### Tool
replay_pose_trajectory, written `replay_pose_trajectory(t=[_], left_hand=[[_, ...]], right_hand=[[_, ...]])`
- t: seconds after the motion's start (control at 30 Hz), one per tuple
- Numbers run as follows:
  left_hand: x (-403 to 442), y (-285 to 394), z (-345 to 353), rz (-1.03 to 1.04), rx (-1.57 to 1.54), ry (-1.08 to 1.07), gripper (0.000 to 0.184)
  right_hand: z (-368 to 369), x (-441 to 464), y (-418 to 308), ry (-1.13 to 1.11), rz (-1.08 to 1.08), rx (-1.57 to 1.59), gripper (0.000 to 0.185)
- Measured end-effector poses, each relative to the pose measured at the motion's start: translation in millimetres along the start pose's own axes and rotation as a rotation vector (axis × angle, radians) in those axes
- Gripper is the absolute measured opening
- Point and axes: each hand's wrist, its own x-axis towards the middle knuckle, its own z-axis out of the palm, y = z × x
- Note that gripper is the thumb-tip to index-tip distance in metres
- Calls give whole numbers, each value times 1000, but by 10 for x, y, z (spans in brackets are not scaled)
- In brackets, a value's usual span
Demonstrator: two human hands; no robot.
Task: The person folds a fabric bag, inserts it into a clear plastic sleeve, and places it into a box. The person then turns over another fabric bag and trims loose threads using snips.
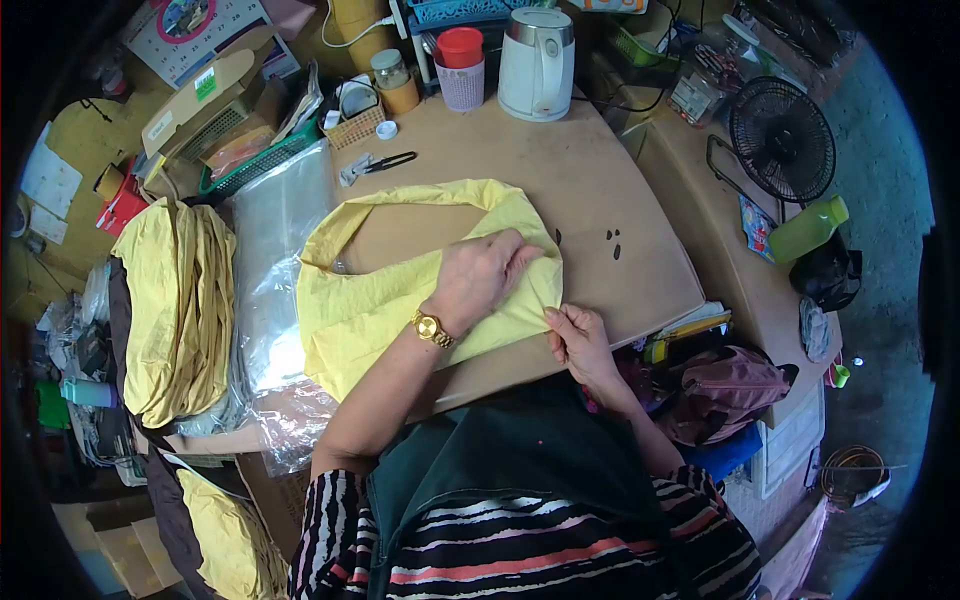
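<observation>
A yellow cloth bag (370,310) with a wide loop strap lies flat on the brown tabletop in front of me. My left hand (480,280), a gold watch at its wrist, is curled on top of the bag near its right side, with the cloth bunched under the fingers. At the bag's lower right corner, my right hand (580,345) pinches the edge of the cloth between thumb and fingers. Folds run through the fabric between the two hands.
Left of the bag lie clear plastic sleeves (285,250) and a stack of folded yellow bags (175,310). Black-handled snips (390,162) lie behind it. A white electric kettle (537,65) stands at the back, and a black fan (782,140) at the right.
</observation>
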Motion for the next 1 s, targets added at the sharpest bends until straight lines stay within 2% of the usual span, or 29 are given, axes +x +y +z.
replay_pose_trajectory(t=[0.03,0.07,0.1,0.13,0.17,0.2,0.23,0.27,0.33,0.37,0.43,0.5,0.57,0.6,0.67,0.77,0.8,0.83,0.9,1.0], left_hand=[[-18,5,0,22,-48,12,29],[-67,-7,-51,22,-48,10,29],[-125,-13,-198,37,44,-71,37],[-196,-29,-333,47,134,-149,47],[-304,-64,-461,38,132,-148,47],[-435,-110,-595,-77,173,-338,55],[-519,-133,-661,-196,214,-525,63],[-554,-144,-679,-207,217,-528,63],[-641,-163,-725,-220,290,-637,52],[-693,-188,-768,-241,291,-632,52],[-829,-300,-954,-353,408,-622,40],[-1028,-451,-1254,-424,367,-530,21],[-1240,-643,-1349,-339,416,-460,11],[-1338,-721,-1334,-365,417,-456,11],[-1510,-858,-1281,-319,217,-455,15],[-1674,-860,-1206,-359,193,-381,21],[-1770,-950,-1122,-375,143,-347,24],[-1821,-1015,-1051,-379,139,-344,24],[-1879,-1086,-973,-300,160,-255,27],[-1915,-1089,-1000,-260,202,-276,23]], right_hand=[[-39,-10,-50,0,-2,0,25],[-86,-44,-135,31,18,-235,22],[-125,-64,-186,61,41,-472,19],[-129,-88,-207,177,-320,-673,24],[-120,-106,-297,171,-314,-678,24],[-16,-148,-539,337,-470,-925,30],[80,-95,-683,406,-551,-1045,34],[176,-43,-828,489,-627,-1165,37],[302,194,-944,299,-818,-1283,36],[320,307,-973,224,-883,-1316,35],[178,508,-953,-267,-683,-1487,29],[130,564,-1059,-326,-661,-1495,24],[74,600,-1073,-400,-623,-1507,21],[46,624,-1062,-396,-619,-1500,19],[-21,661,-1025,-408,-617,-1491,18],[-133,660,-848,-395,-704,-1571,17],[-168,656,-747,-374,-798,-1602,17],[-201,667,-665,-350,-897,-1632,18],[-250,686,-507,-332,-936,-1631,18],[-342,711,-494,-282,-987,-1664,20]])
